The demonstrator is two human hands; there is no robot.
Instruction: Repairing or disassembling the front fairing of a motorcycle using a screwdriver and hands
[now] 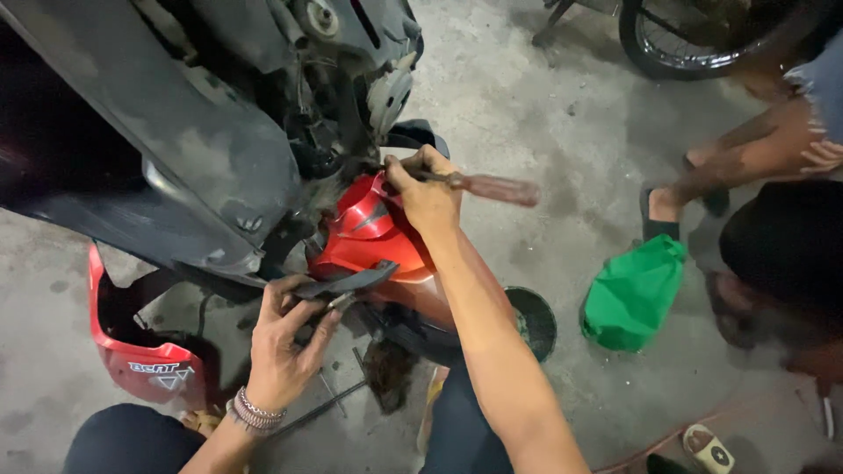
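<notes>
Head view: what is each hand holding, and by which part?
Right hand grips a red-handled screwdriver near the front of its handle. Left hand pinches the lower end of a dark plastic trim piece.

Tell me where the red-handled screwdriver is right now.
In the head view, the screwdriver sits just right of centre, gripped by the right hand above the red fairing panel, its handle pointing right over the concrete floor.
</notes>
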